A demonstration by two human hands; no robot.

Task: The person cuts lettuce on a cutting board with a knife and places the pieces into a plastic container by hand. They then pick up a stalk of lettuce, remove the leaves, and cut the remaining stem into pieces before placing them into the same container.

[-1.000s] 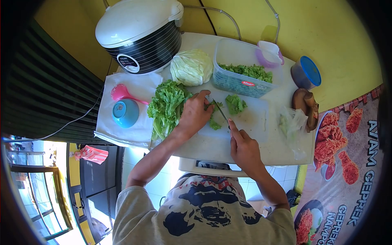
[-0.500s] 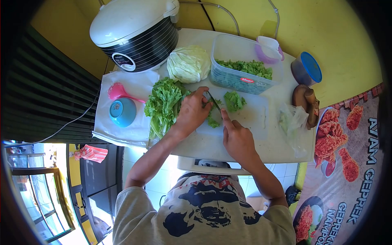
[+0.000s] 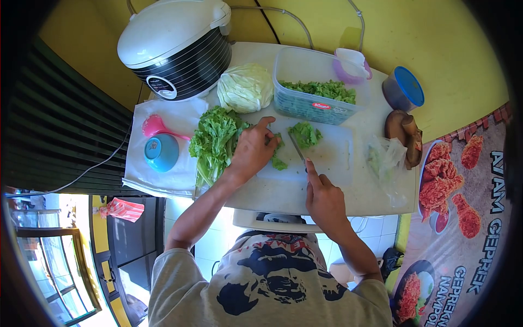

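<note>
My right hand point(image 3: 325, 199) is closed round the handle of a knife point(image 3: 297, 145), whose blade points up and left beside a cut piece of lettuce point(image 3: 305, 135). Fingers bent, my left hand point(image 3: 253, 148) is closed on the lettuce at the left part of the white cutting board point(image 3: 331, 153). Small green bits point(image 3: 279, 162) lie between the two hands. Left of my left hand rests a leafy lettuce bunch point(image 3: 212, 143).
Behind the board stand a cabbage point(image 3: 245, 88) and a clear container point(image 3: 316, 111) of cut greens. A rice cooker point(image 3: 174, 52), blue bowl point(image 3: 161, 153) and pink ladle point(image 3: 154, 126) are at left. At right are a plastic bag point(image 3: 385, 161), blue-lidded tub point(image 3: 403, 90) and brown object point(image 3: 402, 135).
The knife in my right hand has moved right, away from my left fingers, and now lies beside the cut lettuce piece. The view has shifted slightly.
</note>
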